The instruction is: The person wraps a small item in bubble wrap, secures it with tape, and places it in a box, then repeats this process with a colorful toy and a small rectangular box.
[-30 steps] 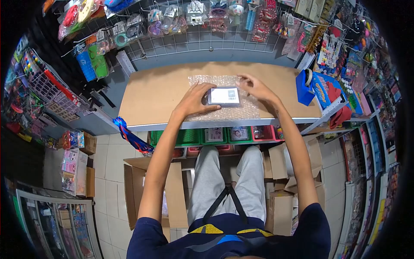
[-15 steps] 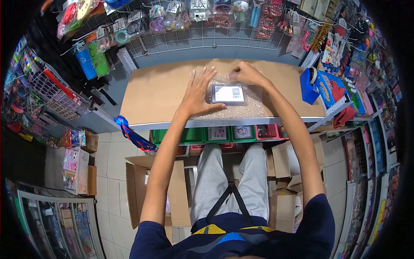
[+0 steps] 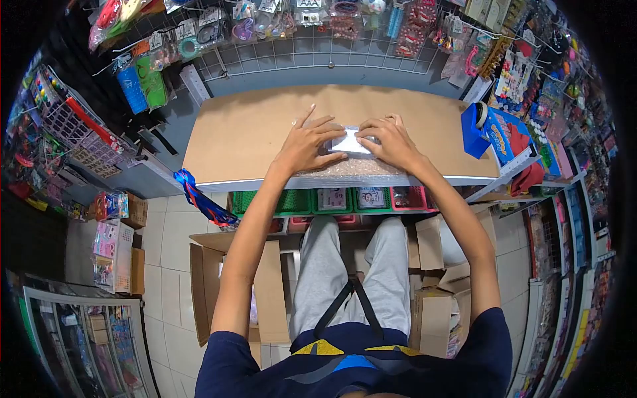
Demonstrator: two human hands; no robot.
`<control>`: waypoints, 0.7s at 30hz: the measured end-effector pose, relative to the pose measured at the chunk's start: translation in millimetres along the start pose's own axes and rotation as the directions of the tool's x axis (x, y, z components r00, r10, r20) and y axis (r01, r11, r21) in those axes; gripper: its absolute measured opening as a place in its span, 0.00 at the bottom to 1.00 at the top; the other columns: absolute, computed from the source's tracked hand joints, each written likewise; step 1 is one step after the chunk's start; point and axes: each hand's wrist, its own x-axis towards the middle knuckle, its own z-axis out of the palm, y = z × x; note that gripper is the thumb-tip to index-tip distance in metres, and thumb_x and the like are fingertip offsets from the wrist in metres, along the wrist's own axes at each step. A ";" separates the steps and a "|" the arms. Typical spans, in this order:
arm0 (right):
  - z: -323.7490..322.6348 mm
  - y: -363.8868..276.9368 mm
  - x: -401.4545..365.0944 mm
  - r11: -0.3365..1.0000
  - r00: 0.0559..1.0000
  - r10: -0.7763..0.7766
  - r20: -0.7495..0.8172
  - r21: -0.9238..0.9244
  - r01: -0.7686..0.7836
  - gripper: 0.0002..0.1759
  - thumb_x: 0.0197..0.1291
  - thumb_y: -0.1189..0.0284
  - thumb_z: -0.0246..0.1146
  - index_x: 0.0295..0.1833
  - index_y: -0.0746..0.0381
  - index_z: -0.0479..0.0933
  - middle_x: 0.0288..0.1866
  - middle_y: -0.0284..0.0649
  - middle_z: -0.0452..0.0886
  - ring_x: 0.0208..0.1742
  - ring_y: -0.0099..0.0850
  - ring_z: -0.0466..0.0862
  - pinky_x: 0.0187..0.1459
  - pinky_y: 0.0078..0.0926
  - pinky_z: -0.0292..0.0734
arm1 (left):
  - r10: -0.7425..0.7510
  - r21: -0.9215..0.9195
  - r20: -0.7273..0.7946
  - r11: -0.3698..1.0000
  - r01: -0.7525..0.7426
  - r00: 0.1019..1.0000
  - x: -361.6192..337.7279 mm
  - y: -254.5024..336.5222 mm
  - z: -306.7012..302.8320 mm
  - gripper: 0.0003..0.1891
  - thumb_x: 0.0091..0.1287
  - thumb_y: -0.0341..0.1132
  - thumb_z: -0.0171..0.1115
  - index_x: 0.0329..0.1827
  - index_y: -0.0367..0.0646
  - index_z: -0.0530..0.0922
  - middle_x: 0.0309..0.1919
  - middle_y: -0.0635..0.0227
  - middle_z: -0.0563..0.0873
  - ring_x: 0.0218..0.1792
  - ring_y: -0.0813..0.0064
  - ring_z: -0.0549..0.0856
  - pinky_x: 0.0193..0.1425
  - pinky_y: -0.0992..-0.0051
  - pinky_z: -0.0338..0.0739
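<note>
Your left hand point(image 3: 309, 147) is spread, index raised, thumb and fingers at the left end of the box point(image 3: 352, 141). Your right hand point(image 3: 391, 142) is curled, fingers on its right end; can't tell if it pinches. Box sits on bubble wrap point(image 3: 358, 167), near table point(image 3: 245, 149) edge. Open tabletop left and right; blue dispenser point(image 3: 474, 131) far right.

Both hands are on the small flat package point(image 3: 344, 141), left hand point(image 3: 306, 147) at one end, right hand point(image 3: 393, 142) at the other! Bubble wrap point(image 3: 355, 167) lies beneath it on the bench point(image 3: 247, 136), and there's the blue tape dispenser point(image 3: 474, 131), well off to the right.
</note>
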 end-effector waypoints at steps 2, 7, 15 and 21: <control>3.3 -0.6 -9.1 1.000 1.000 0.012 -0.019 -0.022 -0.012 0.14 0.66 0.59 0.64 0.49 0.55 0.87 0.54 0.36 0.86 0.58 0.35 0.81 0.68 0.54 0.60 | 0.007 -0.090 0.006 0.996 -0.006 1.000 -1.0 -2.3 4.1 0.26 0.64 0.55 0.69 0.61 0.51 0.84 0.62 0.67 0.86 0.70 0.63 0.77 0.83 0.52 0.53; -16.9 -40.5 -28.6 0.992 0.989 -0.092 -0.115 -0.095 0.082 0.17 0.68 0.55 0.63 0.52 0.53 0.85 0.56 0.33 0.83 0.65 0.36 0.76 0.70 0.59 0.56 | 0.013 -0.214 -0.007 0.977 -0.014 1.000 -0.8 -2.8 2.8 0.23 0.66 0.49 0.70 0.59 0.45 0.85 0.61 0.62 0.86 0.67 0.59 0.79 0.77 0.56 0.66; -8.7 -39.5 -45.9 0.989 0.993 -0.117 -0.020 -0.096 0.114 0.11 0.65 0.61 0.65 0.45 0.54 0.85 0.53 0.31 0.83 0.60 0.34 0.78 0.69 0.53 0.60 | 0.034 -0.333 0.064 0.943 -0.011 0.997 1.3 -7.1 4.2 0.23 0.70 0.48 0.65 0.60 0.41 0.84 0.63 0.59 0.84 0.65 0.53 0.80 0.73 0.58 0.71; -8.9 -14.5 -16.7 1.000 0.997 -0.001 -0.075 0.019 0.003 0.13 0.68 0.60 0.61 0.46 0.57 0.85 0.61 0.35 0.82 0.66 0.36 0.77 0.68 0.46 0.61 | -0.140 -0.441 0.474 0.817 0.372 0.869 24.8 -1.6 -37.0 0.24 0.78 0.49 0.51 0.64 0.41 0.82 0.62 0.51 0.84 0.65 0.50 0.80 0.73 0.61 0.72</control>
